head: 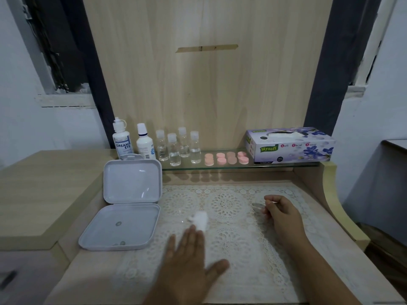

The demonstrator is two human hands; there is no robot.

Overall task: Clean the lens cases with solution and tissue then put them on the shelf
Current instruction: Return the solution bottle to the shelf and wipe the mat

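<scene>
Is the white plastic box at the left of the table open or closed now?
Open. The white plastic box has its lid raised upright behind the base, so the inside shows, with a few small round items lying in it.

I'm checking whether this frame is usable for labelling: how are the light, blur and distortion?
Head view: dim, bluish light; the left hand and tissue wad are motion-blurred; the clear thing at the right hand is too faint to identify; wide-angle bending bows the edges; the bottles throw soft shadows under the glass shelf.
</scene>
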